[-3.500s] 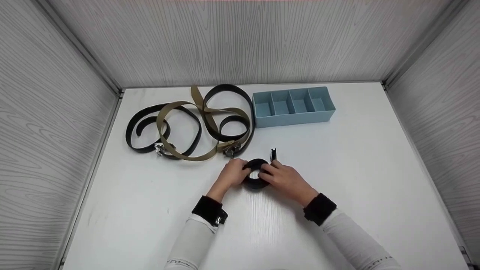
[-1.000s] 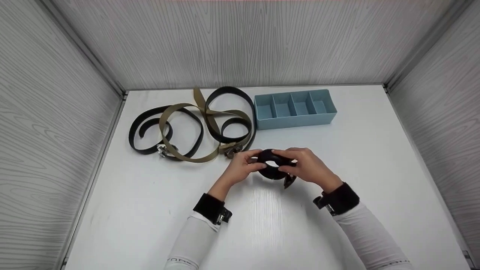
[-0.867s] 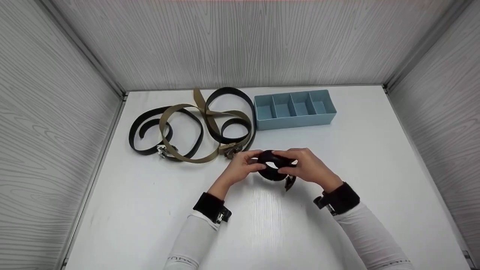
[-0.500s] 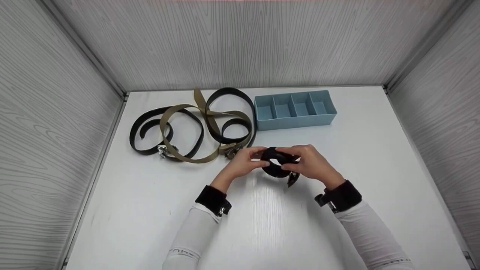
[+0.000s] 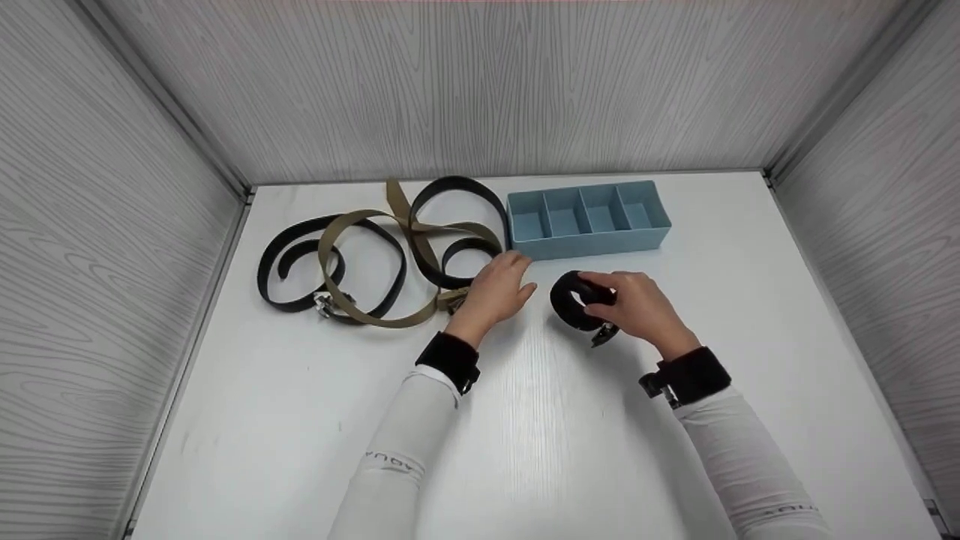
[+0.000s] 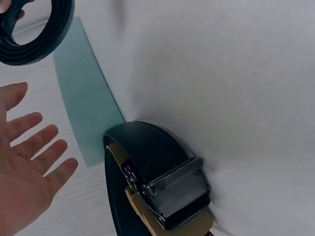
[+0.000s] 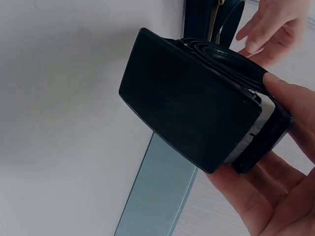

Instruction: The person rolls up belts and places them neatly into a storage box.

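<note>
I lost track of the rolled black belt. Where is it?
In the head view, the rolled black belt is gripped in the right hand, just in front of the blue divided tray.

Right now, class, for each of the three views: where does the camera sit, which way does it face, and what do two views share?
Head: above, looking forward and down at the white table, both hands and sleeves, blue divided tray.
Left wrist: at the open left hand, facing a black belt's buckle.
Right wrist: at the right hand, close on the rolled black belt it grips.
Shared: all three views show the rolled black belt.
</note>
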The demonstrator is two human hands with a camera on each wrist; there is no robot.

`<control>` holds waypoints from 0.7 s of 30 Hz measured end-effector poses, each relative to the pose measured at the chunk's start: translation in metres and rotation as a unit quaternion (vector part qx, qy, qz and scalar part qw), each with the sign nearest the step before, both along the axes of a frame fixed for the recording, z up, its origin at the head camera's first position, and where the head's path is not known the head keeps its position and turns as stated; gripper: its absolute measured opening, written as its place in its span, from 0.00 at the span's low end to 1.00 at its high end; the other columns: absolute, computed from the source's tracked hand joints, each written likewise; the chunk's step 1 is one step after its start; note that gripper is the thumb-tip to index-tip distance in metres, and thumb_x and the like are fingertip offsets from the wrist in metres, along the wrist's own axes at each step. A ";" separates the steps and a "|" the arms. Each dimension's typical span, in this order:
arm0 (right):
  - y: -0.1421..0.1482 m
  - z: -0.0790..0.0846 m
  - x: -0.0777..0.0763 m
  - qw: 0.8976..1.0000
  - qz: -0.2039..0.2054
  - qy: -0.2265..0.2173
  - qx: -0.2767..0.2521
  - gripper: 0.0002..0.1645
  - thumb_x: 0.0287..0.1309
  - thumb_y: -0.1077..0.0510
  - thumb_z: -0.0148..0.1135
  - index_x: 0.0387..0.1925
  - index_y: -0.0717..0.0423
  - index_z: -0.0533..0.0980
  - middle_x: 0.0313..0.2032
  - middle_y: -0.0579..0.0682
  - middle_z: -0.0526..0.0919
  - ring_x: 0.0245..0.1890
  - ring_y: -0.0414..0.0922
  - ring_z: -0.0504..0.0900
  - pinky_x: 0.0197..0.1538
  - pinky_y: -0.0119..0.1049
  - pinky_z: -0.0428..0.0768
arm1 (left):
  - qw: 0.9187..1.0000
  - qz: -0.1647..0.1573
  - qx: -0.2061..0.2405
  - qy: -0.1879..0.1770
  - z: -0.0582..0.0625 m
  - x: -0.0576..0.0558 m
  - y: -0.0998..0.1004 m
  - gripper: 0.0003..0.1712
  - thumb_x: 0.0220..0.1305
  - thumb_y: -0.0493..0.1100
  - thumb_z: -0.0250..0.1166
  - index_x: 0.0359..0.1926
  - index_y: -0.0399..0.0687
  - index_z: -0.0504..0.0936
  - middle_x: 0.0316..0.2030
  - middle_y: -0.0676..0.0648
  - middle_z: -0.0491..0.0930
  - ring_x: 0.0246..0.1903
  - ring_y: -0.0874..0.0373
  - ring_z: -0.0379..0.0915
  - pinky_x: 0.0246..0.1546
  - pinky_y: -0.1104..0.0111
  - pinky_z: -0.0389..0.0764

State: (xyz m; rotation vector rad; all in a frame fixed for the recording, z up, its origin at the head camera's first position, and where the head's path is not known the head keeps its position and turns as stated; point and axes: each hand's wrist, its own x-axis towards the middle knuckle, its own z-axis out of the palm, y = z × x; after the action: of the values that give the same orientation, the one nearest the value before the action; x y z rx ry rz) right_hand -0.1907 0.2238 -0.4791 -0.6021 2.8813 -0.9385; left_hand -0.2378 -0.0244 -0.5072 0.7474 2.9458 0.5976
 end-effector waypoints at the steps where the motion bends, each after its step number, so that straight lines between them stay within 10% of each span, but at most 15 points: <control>1: 0.001 0.000 -0.002 1.000 -0.003 -0.002 0.004 0.32 0.54 0.58 0.73 0.62 0.50 0.76 0.40 0.53 0.85 0.22 0.44 0.74 0.32 0.41 0.73 | 1.000 0.004 -0.025 0.010 -0.002 -0.002 0.001 0.27 0.71 0.50 0.59 0.65 0.40 0.72 0.65 0.39 0.68 0.66 0.45 0.61 0.64 0.57 0.63; 13: 0.013 0.013 -0.026 0.999 -0.038 0.024 0.025 0.33 0.55 0.56 0.71 0.63 0.51 0.74 0.55 0.59 0.80 0.41 0.54 0.82 0.41 0.51 0.77 | 0.987 0.038 -0.142 -0.062 -0.007 -0.024 0.015 0.41 0.68 0.53 0.62 0.76 0.55 0.54 0.76 0.44 0.46 0.74 0.45 0.41 0.67 0.45 0.54; 21: 0.020 0.027 -0.046 0.994 -0.087 0.061 0.029 0.33 0.57 0.57 0.70 0.65 0.53 0.73 0.56 0.62 0.79 0.50 0.59 0.80 0.44 0.53 0.77 | 0.989 0.029 -0.136 -0.048 -0.006 -0.024 0.021 0.42 0.67 0.49 0.64 0.74 0.40 0.55 0.72 0.39 0.54 0.72 0.47 0.48 0.66 0.53 0.59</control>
State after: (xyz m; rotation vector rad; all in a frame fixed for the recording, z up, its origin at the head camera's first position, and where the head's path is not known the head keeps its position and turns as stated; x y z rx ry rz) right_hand -0.2365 0.2438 -0.4516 -0.4228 3.1004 -0.8604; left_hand -0.2613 -0.0036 -0.5131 0.5887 2.8851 0.2176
